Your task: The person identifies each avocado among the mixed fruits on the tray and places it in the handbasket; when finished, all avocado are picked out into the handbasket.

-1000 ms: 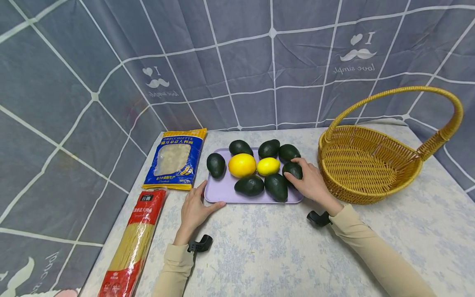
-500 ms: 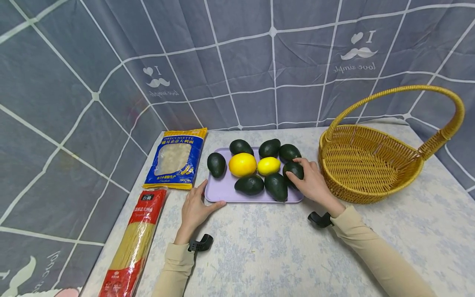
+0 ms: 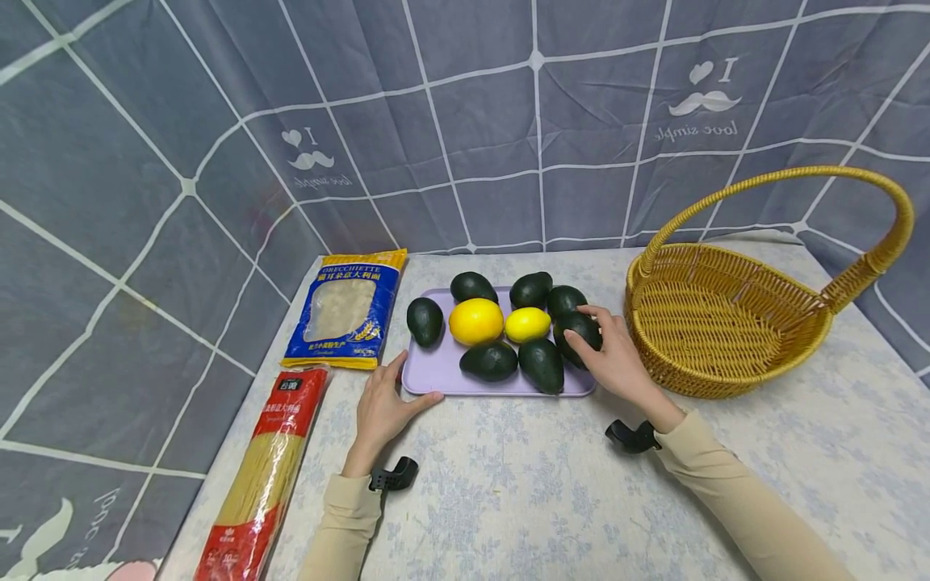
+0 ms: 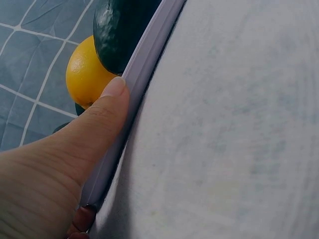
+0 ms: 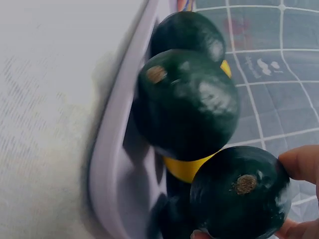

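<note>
Right hand (image 3: 617, 361) pinches a glossy dark-green oval avocado (image 5: 239, 201), fingers part-closed, at the right end of a lilac rectangular tray (image 3: 436, 377); left hand (image 3: 381, 411), fingers spread, touches tray's near-left corner.

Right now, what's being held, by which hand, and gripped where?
Right hand: the rightmost avocado, gripped by its sides, stem end uncovered. Left hand: only rests against the lilac tray at its near-left corner.
</note>
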The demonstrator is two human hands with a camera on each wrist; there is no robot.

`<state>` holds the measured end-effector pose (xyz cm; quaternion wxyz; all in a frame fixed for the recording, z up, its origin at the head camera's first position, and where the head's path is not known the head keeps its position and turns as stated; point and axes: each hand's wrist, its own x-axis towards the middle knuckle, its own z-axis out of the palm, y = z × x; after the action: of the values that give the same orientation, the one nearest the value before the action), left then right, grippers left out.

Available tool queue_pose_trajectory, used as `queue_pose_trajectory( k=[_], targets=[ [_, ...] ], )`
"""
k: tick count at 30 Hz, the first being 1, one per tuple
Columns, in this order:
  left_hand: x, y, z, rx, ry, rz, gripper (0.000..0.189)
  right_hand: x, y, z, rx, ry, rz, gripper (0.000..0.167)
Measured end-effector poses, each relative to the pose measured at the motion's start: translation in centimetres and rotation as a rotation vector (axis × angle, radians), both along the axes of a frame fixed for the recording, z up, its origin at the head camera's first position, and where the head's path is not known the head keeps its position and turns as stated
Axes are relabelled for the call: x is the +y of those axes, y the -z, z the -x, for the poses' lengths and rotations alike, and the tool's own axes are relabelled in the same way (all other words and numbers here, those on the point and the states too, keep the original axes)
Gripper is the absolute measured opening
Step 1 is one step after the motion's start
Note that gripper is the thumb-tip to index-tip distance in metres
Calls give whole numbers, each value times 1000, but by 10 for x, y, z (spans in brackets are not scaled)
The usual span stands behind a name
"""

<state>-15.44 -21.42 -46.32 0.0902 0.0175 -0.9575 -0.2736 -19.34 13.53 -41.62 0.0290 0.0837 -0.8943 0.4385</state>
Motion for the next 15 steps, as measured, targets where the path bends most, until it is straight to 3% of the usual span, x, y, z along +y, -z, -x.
queue_pose_trajectory(
  k=[15],
  targets=[
    [-1,2,1,-7,-2,-4,99,-2,-12,-7,33,-51,133,53]
  ],
)
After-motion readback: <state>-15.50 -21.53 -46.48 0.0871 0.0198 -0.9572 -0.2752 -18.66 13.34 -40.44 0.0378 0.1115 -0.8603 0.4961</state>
